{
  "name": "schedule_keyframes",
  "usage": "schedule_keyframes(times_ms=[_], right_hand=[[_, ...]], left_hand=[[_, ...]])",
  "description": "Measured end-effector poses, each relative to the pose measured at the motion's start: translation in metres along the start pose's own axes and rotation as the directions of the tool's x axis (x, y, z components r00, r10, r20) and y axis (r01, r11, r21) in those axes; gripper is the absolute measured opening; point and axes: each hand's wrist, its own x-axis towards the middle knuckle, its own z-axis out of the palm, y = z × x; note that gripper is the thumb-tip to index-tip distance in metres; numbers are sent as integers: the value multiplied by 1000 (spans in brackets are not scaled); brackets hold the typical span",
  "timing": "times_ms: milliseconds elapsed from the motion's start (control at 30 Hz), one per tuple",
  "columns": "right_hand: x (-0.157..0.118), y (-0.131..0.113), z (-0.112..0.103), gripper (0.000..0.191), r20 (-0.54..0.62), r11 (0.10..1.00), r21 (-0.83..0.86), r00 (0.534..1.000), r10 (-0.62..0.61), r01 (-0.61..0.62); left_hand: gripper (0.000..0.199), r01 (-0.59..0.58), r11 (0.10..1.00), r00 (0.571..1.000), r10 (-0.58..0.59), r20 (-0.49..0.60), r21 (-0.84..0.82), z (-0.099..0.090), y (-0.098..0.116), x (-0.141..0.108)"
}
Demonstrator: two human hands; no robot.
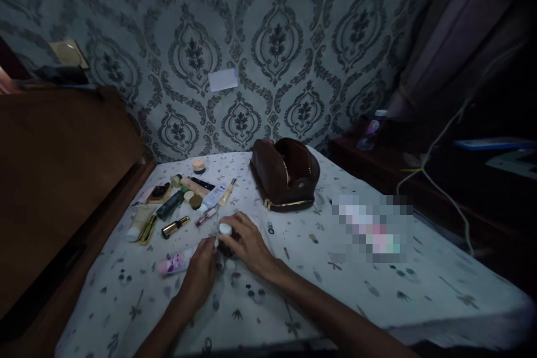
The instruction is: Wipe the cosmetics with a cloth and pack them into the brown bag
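Observation:
A small dark jar with a white cap (225,229) stands upright on the cloth, and my right hand (248,243) is closed around it from the right. My left hand (201,268) has its fingers curled over one end of a pink-and-white bottle (174,262) with a cartoon print. That bottle lies on its side, its right part hidden under the fingers. Beyond my hands lie a lip gloss tube (206,216), a gold-and-black lipstick (175,227), a white-and-blue tube (213,197) and a dark green bottle (171,204).
A brown cosmetic bag (285,175) sits unzipped at the back of the cloth-covered table (302,291). Several more cosmetics, including a cream tube (141,221) and a small jar (198,165), lie at the left. Something blurred out (371,229) is on the right.

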Motion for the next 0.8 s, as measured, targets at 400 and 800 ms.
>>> schedule_keyframes(times_ms=[400, 800], right_hand=[[10, 10, -17, 41, 272, 990, 102, 955, -117, 92], [17, 9, -6, 33, 148, 998, 3, 987, -70, 71]], left_hand=[[38, -19, 973, 994, -7, 109, 231, -17, 7, 3], [45, -50, 991, 996, 40, -82, -121, -28, 30, 2]])
